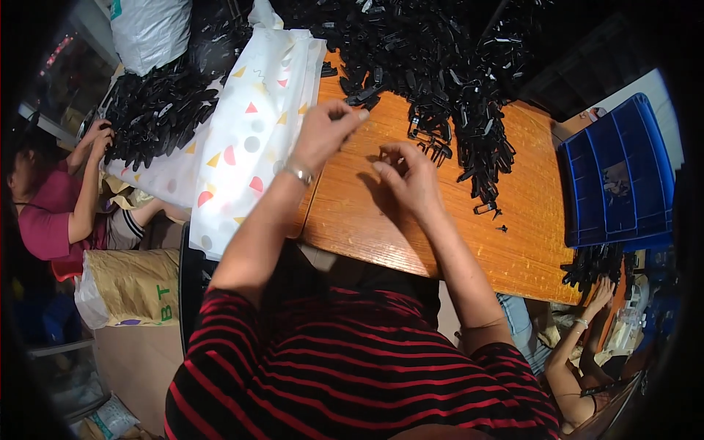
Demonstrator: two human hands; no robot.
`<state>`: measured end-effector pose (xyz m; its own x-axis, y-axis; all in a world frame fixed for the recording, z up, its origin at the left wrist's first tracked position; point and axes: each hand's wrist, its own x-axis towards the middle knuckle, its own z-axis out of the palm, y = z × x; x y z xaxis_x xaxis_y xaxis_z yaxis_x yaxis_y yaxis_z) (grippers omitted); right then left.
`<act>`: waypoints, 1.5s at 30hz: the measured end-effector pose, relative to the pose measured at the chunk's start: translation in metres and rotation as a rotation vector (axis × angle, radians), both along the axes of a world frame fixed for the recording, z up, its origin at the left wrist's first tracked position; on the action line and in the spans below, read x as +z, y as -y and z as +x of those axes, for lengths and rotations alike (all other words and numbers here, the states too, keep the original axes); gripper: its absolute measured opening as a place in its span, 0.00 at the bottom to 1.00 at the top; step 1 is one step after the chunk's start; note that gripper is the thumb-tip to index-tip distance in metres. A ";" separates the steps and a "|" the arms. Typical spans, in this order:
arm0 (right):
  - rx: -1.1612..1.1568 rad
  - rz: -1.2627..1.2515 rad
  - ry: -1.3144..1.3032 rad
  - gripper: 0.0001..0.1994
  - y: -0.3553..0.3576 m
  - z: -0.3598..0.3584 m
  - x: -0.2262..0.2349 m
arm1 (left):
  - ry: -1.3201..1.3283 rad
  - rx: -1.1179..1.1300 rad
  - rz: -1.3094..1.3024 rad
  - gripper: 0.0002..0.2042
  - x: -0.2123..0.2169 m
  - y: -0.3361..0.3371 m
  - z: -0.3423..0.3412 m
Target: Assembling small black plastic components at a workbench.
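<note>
Above the wooden table, my left hand [327, 134] is bent at the wrist, its fingers curled and thumb and fingertips close together. Anything they hold is too small to make out. Just beyond its fingertips lie black plastic pieces [364, 97] at the edge of a large heap. To its right, my right hand [412, 178] has thumb and forefinger nearly meeting; a tiny dark bit seems to show between them, of unclear kind. Beside that hand, a cluster of black clip-like parts [434, 139] with prongs rests on the wood.
A heap of black parts [440, 55] covers the far side of the table [367, 238]. A patterned plastic cover [246, 147] drapes to the left. A blue crate [620, 176] stands tilted at the right. Co-workers handle black parts at far left and lower right.
</note>
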<state>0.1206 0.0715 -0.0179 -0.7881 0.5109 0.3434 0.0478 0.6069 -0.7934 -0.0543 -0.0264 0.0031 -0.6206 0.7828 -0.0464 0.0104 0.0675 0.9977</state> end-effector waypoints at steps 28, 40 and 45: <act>-0.025 0.406 0.420 0.12 0.001 0.003 0.008 | -1.078 0.068 -0.525 0.15 -0.003 -0.033 -0.009; -0.061 0.323 0.347 0.12 0.005 0.007 0.002 | -0.851 0.148 -0.567 0.14 -0.012 -0.052 -0.019; -0.052 0.319 0.347 0.11 0.005 0.010 0.005 | -0.904 0.074 -0.707 0.13 -0.006 -0.059 -0.014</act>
<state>0.1307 0.0666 -0.0133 -0.8602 0.4645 0.2103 0.3141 0.8076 -0.4992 -0.0681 0.0322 -0.0025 -0.6940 0.7195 0.0245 0.6760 0.6396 0.3660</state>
